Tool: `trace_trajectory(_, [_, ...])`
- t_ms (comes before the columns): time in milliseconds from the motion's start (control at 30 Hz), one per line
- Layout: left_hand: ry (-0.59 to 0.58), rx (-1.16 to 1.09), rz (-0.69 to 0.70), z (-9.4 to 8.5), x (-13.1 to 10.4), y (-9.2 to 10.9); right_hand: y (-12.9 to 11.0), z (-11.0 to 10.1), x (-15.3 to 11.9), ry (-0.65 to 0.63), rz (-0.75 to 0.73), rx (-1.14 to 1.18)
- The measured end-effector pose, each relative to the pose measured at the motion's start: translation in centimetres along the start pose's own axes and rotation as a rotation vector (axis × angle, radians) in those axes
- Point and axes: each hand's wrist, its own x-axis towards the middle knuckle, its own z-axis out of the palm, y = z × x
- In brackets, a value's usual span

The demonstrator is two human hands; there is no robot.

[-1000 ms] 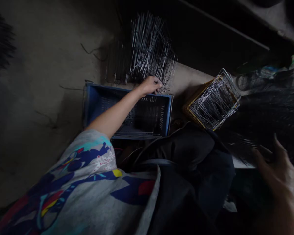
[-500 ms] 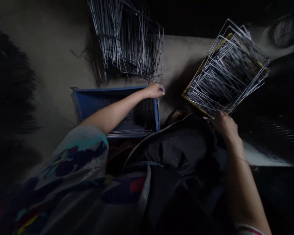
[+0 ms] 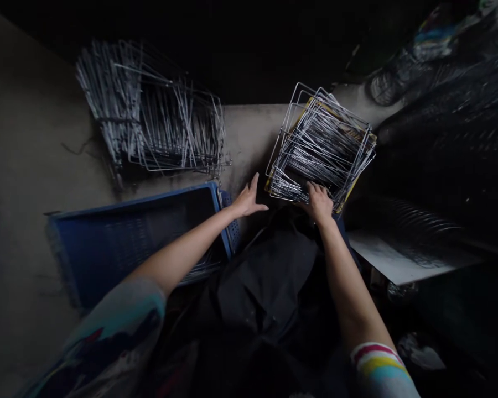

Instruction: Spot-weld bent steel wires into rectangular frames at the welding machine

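Note:
My left hand point(image 3: 249, 200) is spread, thumb and fingers apart, with nothing in it, between the blue crate point(image 3: 135, 207) and the yellow crate point(image 3: 351, 190). Bent wire frames point(image 3: 319, 146) fill the yellow crate and stick up over its rim. My right hand point(image 3: 318, 203) is at the near edge of that crate, its fingers curled over the wires there; the fingertips are partly hidden and what they grip is too small to make out. Some thin wires lie along the near side of the blue crate.
A large bundle of wire frames point(image 3: 149, 119) stands on the floor behind the blue crate. A pale board point(image 3: 402, 260) lies to the right of my right forearm. Dark wire coils or mesh point(image 3: 452, 121) fill the right side.
The view has turned toward the right. My left hand has left the blue crate's corner and opened. My right hand has stayed by the yellow crate and now reaches onto its wires.

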Motion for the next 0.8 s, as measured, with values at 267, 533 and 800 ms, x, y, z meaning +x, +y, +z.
trace_trajectory(267, [0.257, -0.131, -0.022, 0.7, 5.8, 4.7, 2.7, 0.3, 1.3, -0.167, 0.200, 0.063])
trace_trajectory(533, [0.281, 0.023, 0.066, -0.7, 7.4, 5.8, 2.4, 0.4, 1.8, -0.156, 0.167, 0.073])
trace_trajectory(800, [0.263, -0.029, -0.064, 1.8, 6.0, 4.6, 2.3, 0.2, 2.2, -0.249, 0.257, 0.019])
